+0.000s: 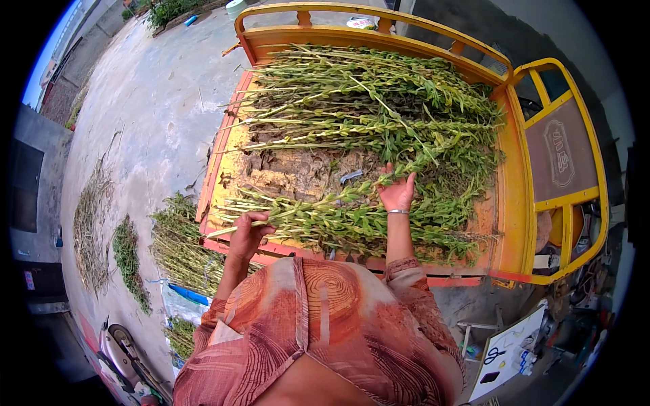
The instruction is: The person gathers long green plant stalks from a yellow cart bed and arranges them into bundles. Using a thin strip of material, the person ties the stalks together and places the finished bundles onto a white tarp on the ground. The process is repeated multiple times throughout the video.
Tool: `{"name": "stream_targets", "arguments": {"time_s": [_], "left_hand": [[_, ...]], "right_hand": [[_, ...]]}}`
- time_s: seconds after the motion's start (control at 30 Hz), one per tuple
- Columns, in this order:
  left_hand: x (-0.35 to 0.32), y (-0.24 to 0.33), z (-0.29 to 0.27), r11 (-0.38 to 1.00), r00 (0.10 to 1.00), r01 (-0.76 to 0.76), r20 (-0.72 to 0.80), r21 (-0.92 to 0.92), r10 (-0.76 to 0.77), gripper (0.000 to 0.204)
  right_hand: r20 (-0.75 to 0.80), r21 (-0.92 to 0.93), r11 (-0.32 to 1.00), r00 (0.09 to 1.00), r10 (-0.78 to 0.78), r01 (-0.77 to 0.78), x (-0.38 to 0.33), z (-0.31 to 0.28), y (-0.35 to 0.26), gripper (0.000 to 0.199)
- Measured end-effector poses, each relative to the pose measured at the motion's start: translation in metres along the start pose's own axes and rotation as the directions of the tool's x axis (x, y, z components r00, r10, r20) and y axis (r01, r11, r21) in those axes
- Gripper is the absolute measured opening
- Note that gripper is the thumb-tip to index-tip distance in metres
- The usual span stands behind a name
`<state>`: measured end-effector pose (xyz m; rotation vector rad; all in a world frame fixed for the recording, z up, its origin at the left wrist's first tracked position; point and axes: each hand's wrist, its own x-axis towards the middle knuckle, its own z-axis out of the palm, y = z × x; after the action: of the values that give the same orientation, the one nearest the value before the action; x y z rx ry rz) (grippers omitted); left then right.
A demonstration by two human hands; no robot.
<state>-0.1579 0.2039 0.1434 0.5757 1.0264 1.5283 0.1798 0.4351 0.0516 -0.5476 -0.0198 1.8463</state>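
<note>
A long green sesame stalk (325, 201), dotted with pods, slants across the near side of an orange cargo tricycle bed (501, 203). My left hand (248, 235) is closed round its pale cut end, over the bed's near edge. Farther along, my right hand (397, 193) is palm up with its fingers stretched out, and the leafy part of the stalk lies across them. Beneath both hands spreads a loose row of similar stalks (338, 230). A thicker layer of sesame stalks (365, 88) covers the far half, cut ends to the left.
Yellow rails (379, 12) and a framed panel (565, 142) bound the bed's far and right sides. More stalk bundles (193, 243) stand at its left corner. Dry stems (93, 223) lie on the concrete. At lower right is a white board (504, 358) with scissors (495, 354).
</note>
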Motion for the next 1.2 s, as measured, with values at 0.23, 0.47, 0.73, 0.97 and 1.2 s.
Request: {"name": "stream_targets", "arguments": {"time_s": [0.23,0.47,0.73,0.97,1.2], "left_hand": [[0.003,0.023,-0.104,0.96,0.93,0.154,-0.295,-0.233,-0.221,0.05],[0.047,-0.054,-0.19,0.879,0.567,0.336,-0.673,-0.338,-0.476,0.043],[0.053,-0.115,-0.074,-0.026,0.971,-0.042,0.047,0.999,0.233,0.065],[0.068,-0.105,-0.068,-0.114,0.998,0.008,-0.001,0.993,0.061,0.054],[0.102,-0.096,-0.074,0.148,0.963,0.026,-0.064,0.989,0.26,0.033]], "right_hand": [[0.046,0.174,0.982,0.995,-0.085,0.076,-0.048,-0.009,-0.011,0.025],[-0.466,-0.416,0.858,0.881,0.083,-0.301,-0.096,-0.086,0.047,0.027],[-0.743,-0.601,0.492,0.667,-0.053,-0.63,-0.08,-0.097,0.063,0.035],[0.332,-0.75,-0.641,0.931,-0.155,0.161,0.023,0.02,0.04,0.031],[0.264,-0.241,-0.923,0.935,0.236,0.3,0.197,0.134,0.086,0.066]]}}
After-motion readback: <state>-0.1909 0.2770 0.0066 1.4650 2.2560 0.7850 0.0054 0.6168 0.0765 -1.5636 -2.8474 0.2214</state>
